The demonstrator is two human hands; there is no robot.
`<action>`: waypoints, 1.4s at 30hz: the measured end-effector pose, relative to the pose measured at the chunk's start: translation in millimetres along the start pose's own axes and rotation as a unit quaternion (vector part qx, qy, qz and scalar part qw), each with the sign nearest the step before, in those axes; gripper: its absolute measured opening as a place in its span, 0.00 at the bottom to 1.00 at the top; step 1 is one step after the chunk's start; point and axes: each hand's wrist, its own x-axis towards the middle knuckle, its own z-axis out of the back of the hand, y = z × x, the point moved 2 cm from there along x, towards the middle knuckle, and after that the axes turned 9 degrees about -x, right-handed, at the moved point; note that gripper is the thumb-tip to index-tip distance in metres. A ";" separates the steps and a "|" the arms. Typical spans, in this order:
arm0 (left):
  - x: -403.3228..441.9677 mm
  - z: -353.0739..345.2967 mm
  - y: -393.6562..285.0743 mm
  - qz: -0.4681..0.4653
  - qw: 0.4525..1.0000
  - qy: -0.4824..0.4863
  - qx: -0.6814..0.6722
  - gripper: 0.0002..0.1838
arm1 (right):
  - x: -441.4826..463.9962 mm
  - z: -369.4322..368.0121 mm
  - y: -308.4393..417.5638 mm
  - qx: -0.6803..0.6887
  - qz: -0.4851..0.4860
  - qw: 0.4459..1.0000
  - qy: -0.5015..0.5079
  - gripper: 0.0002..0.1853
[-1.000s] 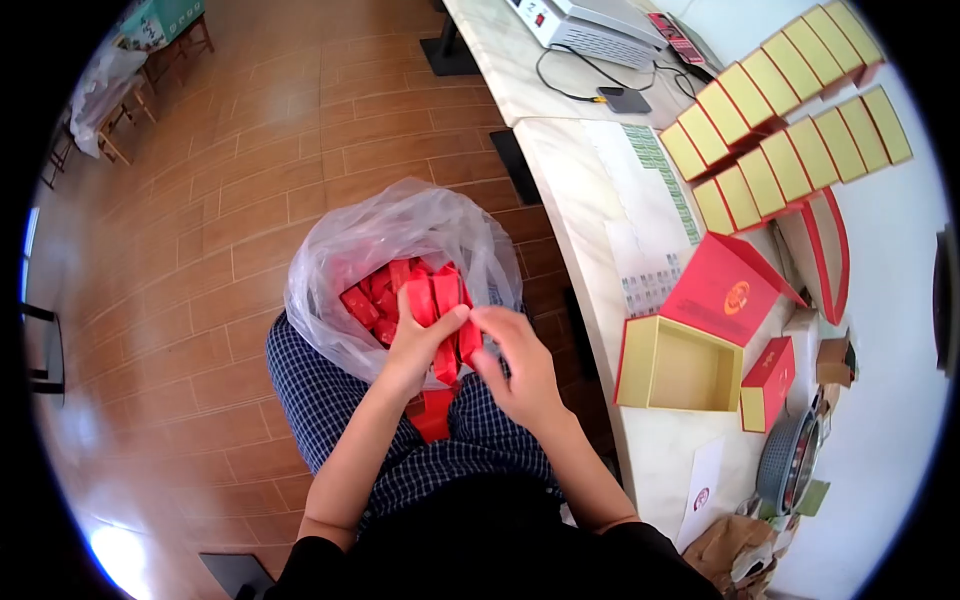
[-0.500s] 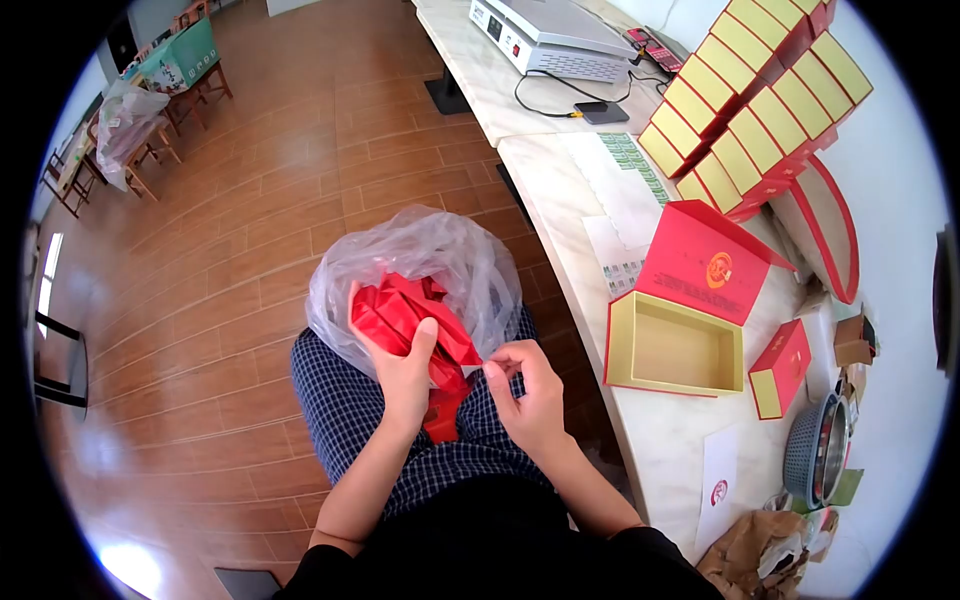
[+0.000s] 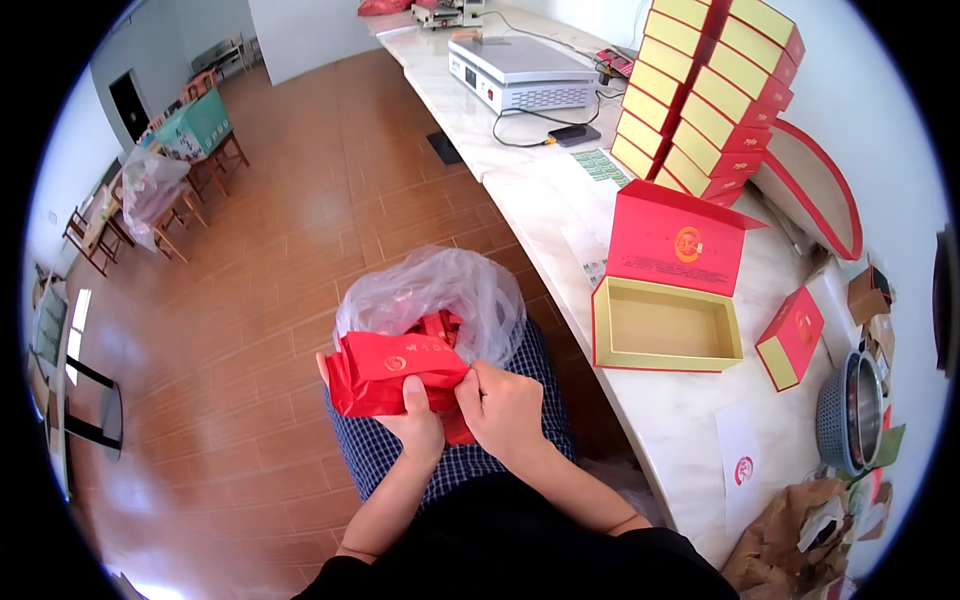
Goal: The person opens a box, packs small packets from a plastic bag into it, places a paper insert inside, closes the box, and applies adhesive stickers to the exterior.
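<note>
Above my lap, a glossy red pouch [image 3: 385, 368] with gold print lies flat across my hands. My left hand [image 3: 415, 428] grips it from below, thumb on top, and more red pouches appear to be bunched with it. At its right end my right hand [image 3: 503, 408] pinches the edge. Behind them, a clear plastic bag [image 3: 470, 275] rests open on my knees with more red pouches [image 3: 440, 325] inside. Another piece of red wrapping [image 3: 458, 430] shows between my wrists. How many pouches my left hand holds is hidden.
On the marble-look table [image 3: 640, 420] to my right stand an open red-and-gold box [image 3: 665, 330], a closed red box [image 3: 790, 338] and tall stacks of boxes [image 3: 695, 110]. Farther off sits a silver heating plate [image 3: 525, 75] with cables. A grey basket [image 3: 848, 415] stands near the wall.
My left hand has turned the red pouch so its printed face shows, lifting it over the bag's near edge. My right hand has closed on its right end. The view has shifted.
</note>
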 end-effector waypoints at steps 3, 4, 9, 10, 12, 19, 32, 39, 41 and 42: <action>3.5 3.9 -0.1 -0.029 1.000 0.010 -0.005 0.30 | -2.1 -5.8 -0.1 0.107 -0.047 0.993 -0.017 0.14; 4.3 4.6 -1.1 -0.032 0.999 0.017 -0.004 0.30 | -2.7 -7.2 -0.2 0.155 -0.064 0.986 -0.003 0.15; 5.4 5.1 -4.8 0.004 1.000 0.005 -0.021 0.31 | -7.3 -12.1 1.0 0.206 -0.078 0.975 0.012 0.18; 4.5 7.6 -3.5 0.004 1.000 0.000 0.000 0.31 | -6.4 -8.4 4.6 0.168 -0.071 0.983 0.027 0.18; 1.3 3.1 -5.1 -0.005 1.000 -0.003 0.002 0.31 | -6.2 -8.2 6.5 0.129 -0.063 0.989 0.044 0.18; 5.4 8.5 -4.2 0.019 0.999 0.032 0.016 0.39 | -7.1 -7.9 -5.6 0.061 -0.024 0.998 0.003 0.14; 21.2 -139.1 36.3 0.223 0.882 0.413 -0.039 0.43 | 59.4 85.1 -97.4 0.188 0.016 0.982 0.022 0.26; -21.3 -225.7 95.2 0.217 0.856 0.466 -0.062 0.36 | 64.2 147.0 -150.3 0.309 -0.229 0.923 -0.004 0.26; -30.3 -233.7 103.8 0.212 0.863 0.459 -0.020 0.35 | 62.9 158.1 -168.1 0.305 -0.291 0.907 -0.007 0.25; -34.8 -235.4 110.1 0.203 0.866 0.457 0.027 0.35 | 61.4 154.6 -178.1 0.300 -0.293 0.908 -0.003 0.25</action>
